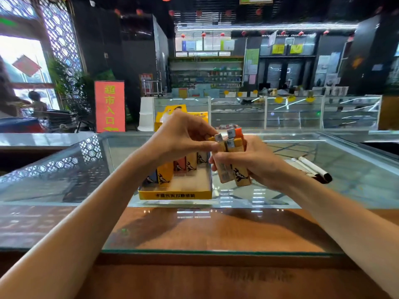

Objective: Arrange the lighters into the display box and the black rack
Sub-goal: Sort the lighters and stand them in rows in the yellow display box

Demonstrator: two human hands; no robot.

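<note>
Wooden bench (pixel 194 231) nearest, brown grain, with a clear glass sheet (pixel 216 251) over it, green at the edge. Both bare forearms reach in over it.

Right hand (pixel 254 162) grasps a bunch of lighters (pixel 234 171) upright above the glass. They are flat plastic bodies, tan and orange, with silver metal caps and a black leaping-animal print. Left hand (pixel 181 137) pinches the cap end of a tan lighter (pixel 219 139) at the top of that bunch, thumb under and fingers over.

Display box (pixel 174 194) stands on the glass just left of the bunch. It is a low yellow card tray with a front strip of black characters, too blurred to read. Boxed lighters (pixel 166 175) stand upright in a row inside, yellow, orange and tan, same print. The left hand hides the back of the box, and a yellow printed card (pixel 172 110) rises behind it.

Two white markers (pixel 311 167) with black caps lie on the glass to the right.

Far: red standing sign (pixel 109 106) with yellow "超市入口" and an arrow pointing left. Glass showcases (pixel 291 113), stocked shelves (pixel 205 72), paper notices on the wall.
</note>
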